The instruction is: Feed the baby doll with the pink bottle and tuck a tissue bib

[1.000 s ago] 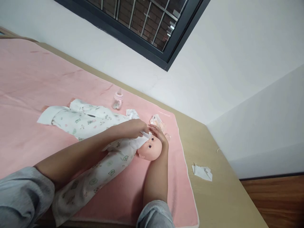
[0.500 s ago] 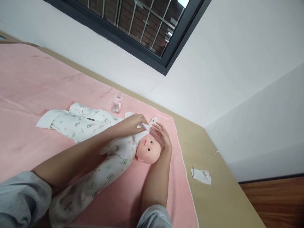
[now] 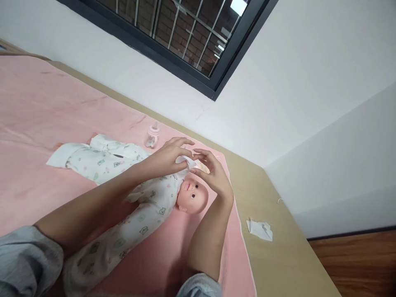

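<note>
A baby doll lies on its back, its bald head [image 3: 193,197] towards the right and its feet towards the left. It wears a white outfit [image 3: 107,165] printed with small animals, one long sleeve stretched towards me. Just above the doll's neck, my left hand [image 3: 168,159] pinches a white cloth [image 3: 187,160] between thumb and fingers. My right hand [image 3: 216,175] curves round the cloth's other end, which has an orange print; thumb and fingers close on it from both sides. Part of the cloth is hidden by my fingers.
Beneath the doll spreads a pink mat [image 3: 46,107] on a tan surface [image 3: 272,264]. A pink baby bottle [image 3: 152,135] stands beyond the doll. A crumpled white tissue [image 3: 260,229] lies at the right. White wall and a dark-framed window [image 3: 213,86] border the far side.
My right hand has lifted from beside the doll's head and turned over, its thumb now meeting the printed end of the cloth. My left hand still pinches the cloth, fingers more spread.
</note>
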Tool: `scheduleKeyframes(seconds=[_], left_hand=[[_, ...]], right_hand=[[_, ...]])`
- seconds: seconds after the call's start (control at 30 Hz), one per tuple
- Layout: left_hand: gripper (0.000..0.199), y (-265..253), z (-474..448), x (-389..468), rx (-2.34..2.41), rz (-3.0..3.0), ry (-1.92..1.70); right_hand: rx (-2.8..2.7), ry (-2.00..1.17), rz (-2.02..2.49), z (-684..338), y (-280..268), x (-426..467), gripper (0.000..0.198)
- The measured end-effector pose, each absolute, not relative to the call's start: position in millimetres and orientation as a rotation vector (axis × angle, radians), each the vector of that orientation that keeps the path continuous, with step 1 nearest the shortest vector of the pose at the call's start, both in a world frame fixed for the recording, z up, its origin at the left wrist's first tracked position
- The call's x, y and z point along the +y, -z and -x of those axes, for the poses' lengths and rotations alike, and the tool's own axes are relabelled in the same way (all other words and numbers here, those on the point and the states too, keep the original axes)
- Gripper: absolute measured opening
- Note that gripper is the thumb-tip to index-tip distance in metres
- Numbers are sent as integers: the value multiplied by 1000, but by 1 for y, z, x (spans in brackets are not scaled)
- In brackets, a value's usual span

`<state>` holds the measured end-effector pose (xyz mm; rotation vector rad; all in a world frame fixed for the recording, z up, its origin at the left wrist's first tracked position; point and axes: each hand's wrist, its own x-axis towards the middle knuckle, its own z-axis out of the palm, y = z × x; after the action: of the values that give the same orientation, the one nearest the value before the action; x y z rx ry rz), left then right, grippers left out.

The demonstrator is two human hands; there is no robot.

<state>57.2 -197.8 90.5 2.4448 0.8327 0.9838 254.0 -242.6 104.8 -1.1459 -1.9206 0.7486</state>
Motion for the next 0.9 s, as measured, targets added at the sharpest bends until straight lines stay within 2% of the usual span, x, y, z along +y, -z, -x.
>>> scheduleKeyframes(seconds=[0.17,0.3,0.53,0.67,0.9], left_hand=[[30,-92,-51,-195,874,-2393,-1036],[53,-88,-44,-180,945,-2339,-1054],[53,-82,-23,-155,1058,-2214,-1065],[51,-79,-10,-139,1120,-2120,-1023],[49,-73,15,-116,1274,-2034,-1023]], right_hand=[[-1831,-829,1164,-256,-101,-240,37],[-1566,-789,1230,-275,-93,-234,53],[-1130,-536,1397,-325,-53,-208,58],[-960,-499,1455,-343,-30,-182,59],[-950,-465,1518,-352,-35,-144,52]])
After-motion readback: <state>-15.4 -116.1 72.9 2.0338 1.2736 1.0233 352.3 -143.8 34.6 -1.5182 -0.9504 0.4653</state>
